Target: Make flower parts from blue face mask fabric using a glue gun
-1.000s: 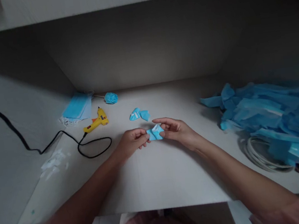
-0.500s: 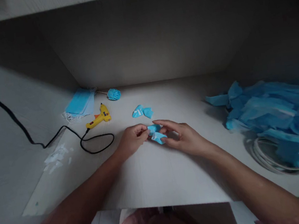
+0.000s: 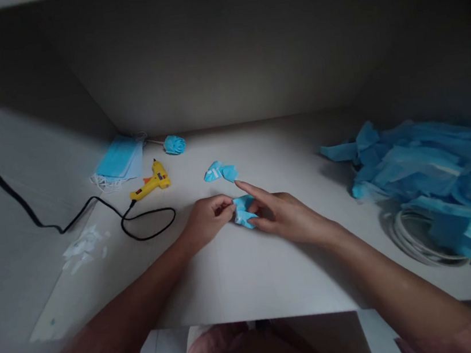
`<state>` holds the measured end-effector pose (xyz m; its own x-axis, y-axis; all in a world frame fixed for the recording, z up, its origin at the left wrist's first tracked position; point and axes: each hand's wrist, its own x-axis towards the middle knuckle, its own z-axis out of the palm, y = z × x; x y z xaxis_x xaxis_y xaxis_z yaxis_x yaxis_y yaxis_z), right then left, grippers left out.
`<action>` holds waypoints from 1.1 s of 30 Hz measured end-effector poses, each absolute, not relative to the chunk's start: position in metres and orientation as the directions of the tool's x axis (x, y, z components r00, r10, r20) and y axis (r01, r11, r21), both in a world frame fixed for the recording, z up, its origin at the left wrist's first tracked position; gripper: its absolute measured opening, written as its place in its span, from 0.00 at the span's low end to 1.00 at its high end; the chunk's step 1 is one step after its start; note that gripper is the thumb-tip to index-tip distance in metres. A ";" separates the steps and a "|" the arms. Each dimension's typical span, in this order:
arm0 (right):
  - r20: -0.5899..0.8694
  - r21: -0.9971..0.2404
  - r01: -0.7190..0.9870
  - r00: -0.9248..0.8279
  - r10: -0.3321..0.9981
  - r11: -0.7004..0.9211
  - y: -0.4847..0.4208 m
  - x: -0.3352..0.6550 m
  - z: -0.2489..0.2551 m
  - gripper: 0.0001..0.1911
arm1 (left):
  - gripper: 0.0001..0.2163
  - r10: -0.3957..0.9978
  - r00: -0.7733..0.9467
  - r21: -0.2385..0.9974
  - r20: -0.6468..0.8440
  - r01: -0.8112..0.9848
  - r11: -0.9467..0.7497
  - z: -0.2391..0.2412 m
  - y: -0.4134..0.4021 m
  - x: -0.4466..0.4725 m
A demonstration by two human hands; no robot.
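Between my hands is a small folded piece of blue mask fabric, raised just over the white tabletop. My left hand pinches its left edge with thumb and fingertips. From the other side, my right hand grips it between thumb and fingers, the index finger stretched out past it. Just behind my hands lie cut blue pieces with small white strips on them. What the curled fingers of each hand cover is hidden.
At left lie a yellow glue gun with a looping black cord, blue face masks, a blue fabric rose and white scraps. At right, a heap of blue fabric sits beside coiled pale wire.
My right index finger has straightened and lifted away from the blue piece, and the piece has turned slightly in my fingers. The whole view has shifted a little.
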<state>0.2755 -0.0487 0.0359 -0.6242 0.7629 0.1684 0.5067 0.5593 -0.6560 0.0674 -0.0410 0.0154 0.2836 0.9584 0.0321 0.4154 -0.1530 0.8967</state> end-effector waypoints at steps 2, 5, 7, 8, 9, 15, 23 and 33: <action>0.168 -0.656 0.505 -0.627 0.761 0.561 -0.049 0.276 0.036 0.39 | 0.07 0.955 0.294 0.888 0.032 0.431 -0.162 0.016 -0.042 0.067; 0.160 -0.661 0.506 -0.627 0.763 0.554 -0.049 0.276 0.037 0.39 | 0.07 0.950 0.308 0.879 0.041 0.442 -0.181 0.017 -0.042 0.068; 0.158 -0.661 0.507 -0.626 0.764 0.552 -0.049 0.276 0.037 0.38 | 0.07 0.947 0.319 0.870 0.040 0.455 -0.190 0.018 -0.043 0.068; 0.157 -0.660 0.508 -0.627 0.763 0.553 -0.048 0.276 0.037 0.39 | 0.07 0.944 0.327 0.865 0.038 0.461 -0.195 0.018 -0.043 0.068; 0.156 -0.659 0.509 -0.628 0.763 0.554 -0.048 0.277 0.037 0.39 | 0.07 0.941 0.335 0.861 0.038 0.467 -0.201 0.019 -0.043 0.068; 0.150 -0.672 0.502 -0.628 0.764 0.544 -0.047 0.278 0.036 0.40 | 0.07 0.921 0.387 0.852 0.034 0.470 -0.229 0.019 -0.044 0.066; 0.161 -0.649 0.503 -0.643 0.749 0.571 -0.047 0.279 0.035 0.41 | 0.10 0.896 0.444 0.911 -0.005 0.372 -0.179 0.025 -0.048 0.067; 0.189 -0.798 0.396 -0.552 0.813 0.454 -0.044 0.284 0.042 0.37 | 0.09 0.916 0.399 0.957 -0.049 0.280 -0.071 0.017 -0.042 0.066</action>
<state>0.2845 -0.0445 0.0424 -0.5515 0.8125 0.1888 0.3955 0.4540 -0.7984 0.0664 -0.0420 0.0170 0.3990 0.9157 -0.0491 0.2798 -0.0705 0.9575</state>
